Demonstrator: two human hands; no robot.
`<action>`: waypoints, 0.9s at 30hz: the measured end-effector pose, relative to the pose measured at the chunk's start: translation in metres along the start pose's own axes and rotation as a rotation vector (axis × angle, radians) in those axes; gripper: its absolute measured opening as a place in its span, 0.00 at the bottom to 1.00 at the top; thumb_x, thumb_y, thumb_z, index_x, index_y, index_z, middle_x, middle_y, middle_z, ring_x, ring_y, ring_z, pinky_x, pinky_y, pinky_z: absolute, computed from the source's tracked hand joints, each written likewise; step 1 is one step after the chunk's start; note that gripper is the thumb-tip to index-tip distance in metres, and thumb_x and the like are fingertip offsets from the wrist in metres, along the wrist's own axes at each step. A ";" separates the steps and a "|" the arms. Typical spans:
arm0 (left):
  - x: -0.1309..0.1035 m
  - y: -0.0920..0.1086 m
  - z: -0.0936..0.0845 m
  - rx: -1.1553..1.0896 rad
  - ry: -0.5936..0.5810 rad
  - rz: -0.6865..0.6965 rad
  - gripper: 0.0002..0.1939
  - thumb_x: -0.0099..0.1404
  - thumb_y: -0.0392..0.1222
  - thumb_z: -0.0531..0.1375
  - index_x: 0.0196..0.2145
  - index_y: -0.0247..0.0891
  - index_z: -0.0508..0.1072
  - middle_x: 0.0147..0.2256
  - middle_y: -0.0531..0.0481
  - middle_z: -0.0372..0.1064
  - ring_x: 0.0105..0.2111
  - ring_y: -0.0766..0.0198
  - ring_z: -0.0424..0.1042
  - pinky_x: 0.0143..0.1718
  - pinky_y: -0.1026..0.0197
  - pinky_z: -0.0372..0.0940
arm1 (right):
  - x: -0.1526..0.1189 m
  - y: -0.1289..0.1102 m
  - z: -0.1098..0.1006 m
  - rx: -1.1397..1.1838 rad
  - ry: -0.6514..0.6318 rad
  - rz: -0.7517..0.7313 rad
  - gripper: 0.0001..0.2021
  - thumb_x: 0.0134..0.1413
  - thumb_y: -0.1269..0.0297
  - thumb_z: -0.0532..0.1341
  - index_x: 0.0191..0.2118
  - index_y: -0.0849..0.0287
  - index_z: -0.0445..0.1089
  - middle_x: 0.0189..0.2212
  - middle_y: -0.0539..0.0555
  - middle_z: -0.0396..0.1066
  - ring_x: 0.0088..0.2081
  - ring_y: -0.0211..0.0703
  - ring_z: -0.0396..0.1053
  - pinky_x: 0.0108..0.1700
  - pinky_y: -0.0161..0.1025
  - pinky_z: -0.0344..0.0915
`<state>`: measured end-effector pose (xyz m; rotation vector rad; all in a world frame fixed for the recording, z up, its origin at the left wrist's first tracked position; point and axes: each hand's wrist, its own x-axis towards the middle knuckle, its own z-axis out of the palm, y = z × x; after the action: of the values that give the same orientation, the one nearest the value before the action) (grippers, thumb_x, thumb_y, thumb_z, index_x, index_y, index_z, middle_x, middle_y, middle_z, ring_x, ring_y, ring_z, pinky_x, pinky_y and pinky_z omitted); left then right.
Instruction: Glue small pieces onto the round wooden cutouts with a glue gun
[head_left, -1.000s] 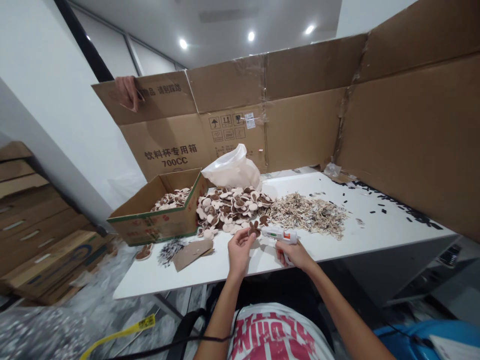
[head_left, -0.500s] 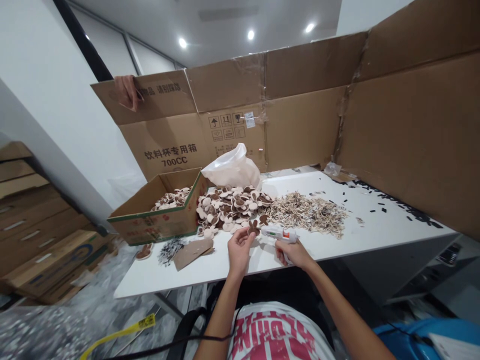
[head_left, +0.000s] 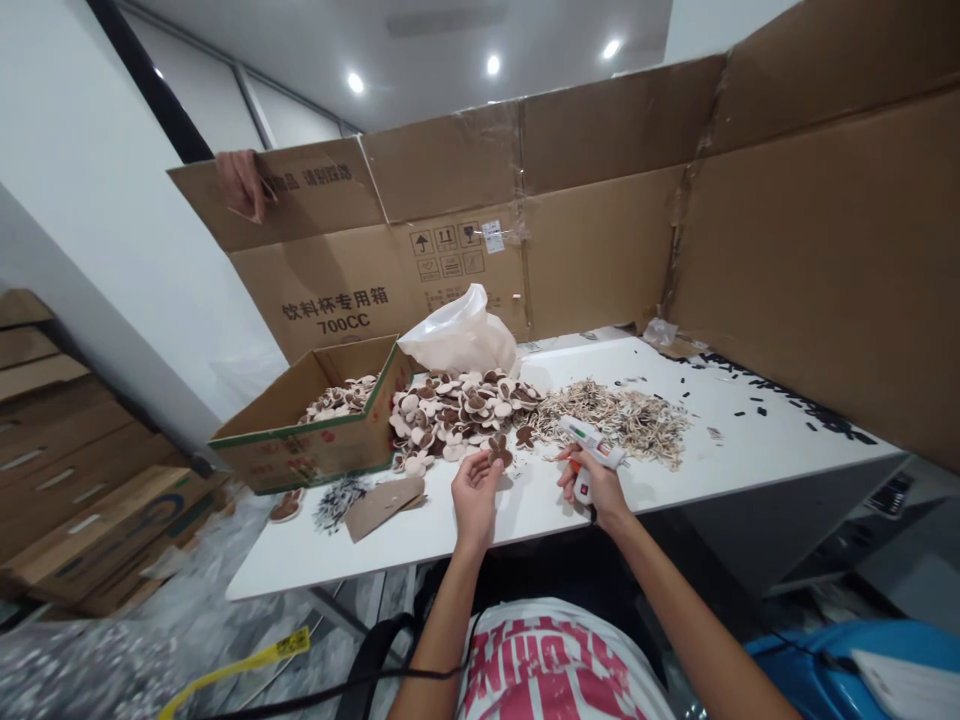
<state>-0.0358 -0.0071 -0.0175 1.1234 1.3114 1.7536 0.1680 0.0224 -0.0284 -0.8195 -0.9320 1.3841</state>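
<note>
Pinching brown bunny-shaped cutout (head_left: 500, 455) by its edge in near-closed L hand (head_left: 474, 498), 12 o'clock, prob. keeping face free; gripping glue gun (head_left: 592, 441) handle in closed R hand (head_left: 602, 492), 1 o'clock, nose apart from cutout.

Glue gun (head_left: 591, 455) in right hand (head_left: 596, 487).

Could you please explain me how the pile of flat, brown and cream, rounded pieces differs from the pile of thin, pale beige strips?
Shape: the pile of flat pieces has wide, rounded forms; the pile of strips has narrow, stick-like ones.
Colour: the flat pieces mix dark brown with cream, while the strips look mostly pale beige.
Both piles lie loose and jumbled on the white table.
</note>
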 end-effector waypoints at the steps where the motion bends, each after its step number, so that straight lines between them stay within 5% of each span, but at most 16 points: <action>1: 0.000 0.001 0.001 0.009 -0.025 0.004 0.21 0.58 0.50 0.73 0.45 0.36 0.79 0.40 0.42 0.80 0.43 0.56 0.80 0.48 0.54 0.74 | 0.002 -0.001 -0.001 0.030 0.022 -0.007 0.19 0.49 0.47 0.67 0.34 0.60 0.75 0.20 0.54 0.72 0.15 0.43 0.65 0.15 0.33 0.60; 8: 0.000 0.010 0.029 0.044 -0.288 -0.012 0.20 0.59 0.50 0.72 0.45 0.37 0.80 0.42 0.40 0.81 0.41 0.54 0.81 0.46 0.53 0.75 | 0.005 -0.006 -0.001 0.096 0.013 -0.011 0.24 0.48 0.43 0.75 0.38 0.62 0.77 0.21 0.53 0.71 0.17 0.40 0.64 0.16 0.31 0.61; 15: 0.002 0.003 0.057 0.032 -0.416 -0.026 0.20 0.60 0.51 0.72 0.45 0.35 0.81 0.42 0.39 0.81 0.42 0.52 0.81 0.47 0.52 0.75 | 0.005 -0.004 0.000 0.083 0.061 0.007 0.26 0.44 0.45 0.79 0.39 0.60 0.75 0.22 0.51 0.70 0.17 0.40 0.64 0.14 0.30 0.60; 22: 0.007 0.009 0.058 0.047 -0.513 0.010 0.20 0.60 0.51 0.72 0.45 0.36 0.83 0.42 0.39 0.81 0.41 0.51 0.81 0.46 0.50 0.75 | 0.008 0.001 -0.003 0.079 0.143 0.064 0.27 0.41 0.44 0.79 0.38 0.59 0.73 0.21 0.50 0.69 0.16 0.41 0.63 0.14 0.32 0.60; 27: 0.009 0.014 0.053 0.179 -0.509 0.148 0.15 0.71 0.49 0.61 0.46 0.39 0.82 0.42 0.42 0.81 0.41 0.53 0.79 0.40 0.56 0.72 | 0.011 0.005 -0.005 0.132 0.182 0.080 0.25 0.42 0.47 0.79 0.38 0.58 0.73 0.21 0.50 0.70 0.17 0.41 0.64 0.16 0.32 0.64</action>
<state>0.0089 0.0176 0.0046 1.6721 1.1007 1.3344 0.1703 0.0335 -0.0340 -0.8742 -0.6671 1.3982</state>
